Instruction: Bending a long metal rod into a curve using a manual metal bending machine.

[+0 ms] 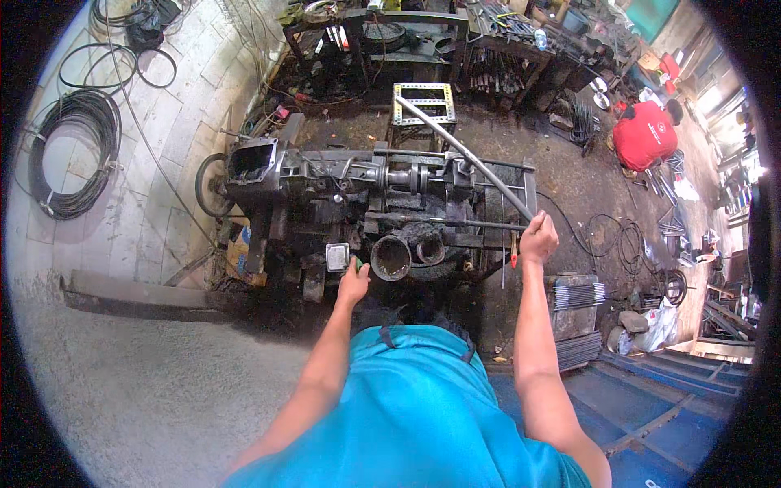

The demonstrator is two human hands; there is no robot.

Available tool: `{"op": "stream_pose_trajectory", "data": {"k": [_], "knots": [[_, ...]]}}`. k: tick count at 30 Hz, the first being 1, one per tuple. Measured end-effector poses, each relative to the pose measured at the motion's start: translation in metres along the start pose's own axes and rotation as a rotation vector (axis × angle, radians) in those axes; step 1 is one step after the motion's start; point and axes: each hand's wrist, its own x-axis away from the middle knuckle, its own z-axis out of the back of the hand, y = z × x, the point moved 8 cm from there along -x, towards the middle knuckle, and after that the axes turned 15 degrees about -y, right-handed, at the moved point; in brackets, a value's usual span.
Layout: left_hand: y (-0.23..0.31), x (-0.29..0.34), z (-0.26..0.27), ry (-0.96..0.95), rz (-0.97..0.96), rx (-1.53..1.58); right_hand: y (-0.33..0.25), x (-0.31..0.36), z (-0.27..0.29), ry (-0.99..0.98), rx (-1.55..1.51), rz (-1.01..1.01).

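Observation:
My right hand (540,237) is closed round the near end of a long grey metal bar (480,163). The bar slants away to the upper left over the machine, and its far end shows above a small metal step stool (402,114). Near the machine's front edge my left hand (352,285) is closed, with a bit of green at its fingers; what it grips I cannot make out. Just beyond its fingertips is a small grey rectangular piece (338,257). The dark, greasy lathe-like machine (321,168) lies across in front of me, two round metal cups (391,258) on its near side.
Beyond the machine stand workbenches (407,16) loaded with tools. A person in a red shirt (645,137) crouches at the right. Coiled cable (75,154) hangs on the left wall. Stacked metal plates (576,294) and a blue metal panel (651,407) lie near my right side.

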Motion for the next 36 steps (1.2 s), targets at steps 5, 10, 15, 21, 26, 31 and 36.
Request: {"op": "stream_pose_trajectory", "data": {"k": [5, 10, 15, 21, 26, 31, 36], "knots": [[-0.007, -0.004, -0.001, 0.015, 0.005, -0.007, 0.004, 0.001, -0.002, -0.008, -0.021, 0.006], [-0.007, -0.004, -0.004, 0.017, -0.043, 0.045, 0.000, 0.000, -0.001, 0.004, -0.034, 0.025], [-0.008, -0.006, -0.002, -0.001, -0.005, 0.002, 0.007, 0.000, -0.001, 0.014, -0.047, 0.008], [-0.011, -0.003, -0.005, -0.024, 0.000, 0.010, 0.001, 0.001, 0.001, -0.001, -0.043, 0.016], [-0.018, -0.011, -0.004, -0.010, -0.033, 0.012, 0.008, -0.002, -0.001, -0.006, -0.097, 0.003], [-0.013, -0.001, -0.006, -0.029, -0.003, 0.019, 0.004, 0.002, 0.004, 0.052, -0.133, 0.015], [-0.012, 0.000, -0.005, -0.031, 0.017, -0.007, 0.013, 0.000, -0.002, 0.023, -0.088, 0.017]]}}
